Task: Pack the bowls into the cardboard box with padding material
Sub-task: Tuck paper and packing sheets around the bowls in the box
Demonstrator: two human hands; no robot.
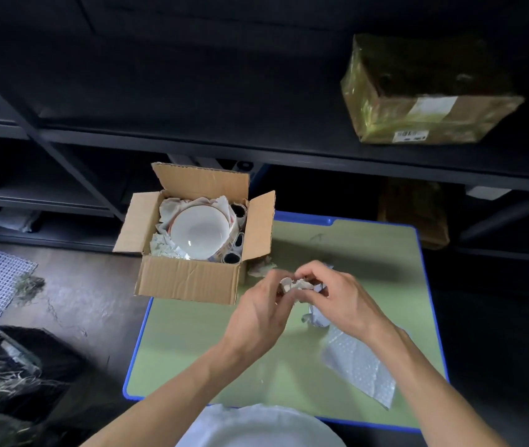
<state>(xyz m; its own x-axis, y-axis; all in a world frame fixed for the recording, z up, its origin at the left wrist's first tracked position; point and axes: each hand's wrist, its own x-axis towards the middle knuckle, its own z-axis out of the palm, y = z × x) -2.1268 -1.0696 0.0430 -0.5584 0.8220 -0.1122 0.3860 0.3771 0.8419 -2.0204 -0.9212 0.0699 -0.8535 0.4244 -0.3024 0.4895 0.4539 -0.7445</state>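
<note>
While snug among crumpled paper (165, 247), a glossy white bowl (200, 232).

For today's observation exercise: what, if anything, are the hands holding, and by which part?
The left hand and right hand together pinch a crumpled paper wad, one at each side of it.

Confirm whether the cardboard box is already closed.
No, the cardboard box stands open, flaps up, with a white bowl showing inside.
</note>
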